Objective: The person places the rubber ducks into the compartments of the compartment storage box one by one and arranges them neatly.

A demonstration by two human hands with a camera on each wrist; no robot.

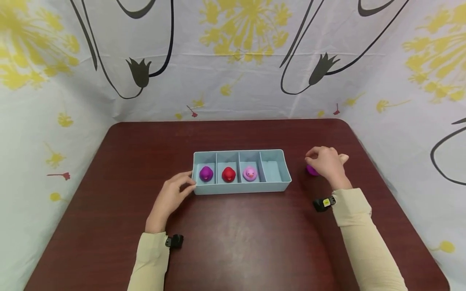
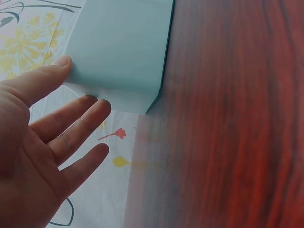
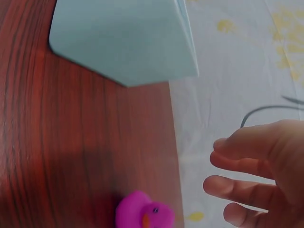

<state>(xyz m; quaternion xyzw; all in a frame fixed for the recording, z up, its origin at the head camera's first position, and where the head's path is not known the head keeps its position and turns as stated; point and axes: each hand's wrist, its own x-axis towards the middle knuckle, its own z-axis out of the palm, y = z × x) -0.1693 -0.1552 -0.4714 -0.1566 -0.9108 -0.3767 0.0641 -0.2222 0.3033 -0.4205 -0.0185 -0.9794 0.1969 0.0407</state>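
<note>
A pale blue divided tray [image 1: 240, 188] lies on the table. From its left end rightwards, separate compartments hold a purple rubber duck [image 1: 206, 173], a red rubber duck [image 1: 228, 174] and a pink rubber duck [image 1: 250, 173]. My left hand [image 1: 174, 193] touches the tray's left end, thumb at the front corner and fingers loosely extended by the end wall. Right of the tray, my right hand [image 1: 327, 163] hovers over a magenta rubber duck [image 3: 137, 211] standing on the table. Its fingers are relaxed, thumb near the index finger, apart from the duck in the right wrist view.
The dark red wood-grain table [image 1: 236, 234] has rounded far corners. A white cloth [image 1: 233, 89] with yellow and grey flower prints hangs behind and at both sides. Each wrist carries a small black camera [image 1: 175, 241].
</note>
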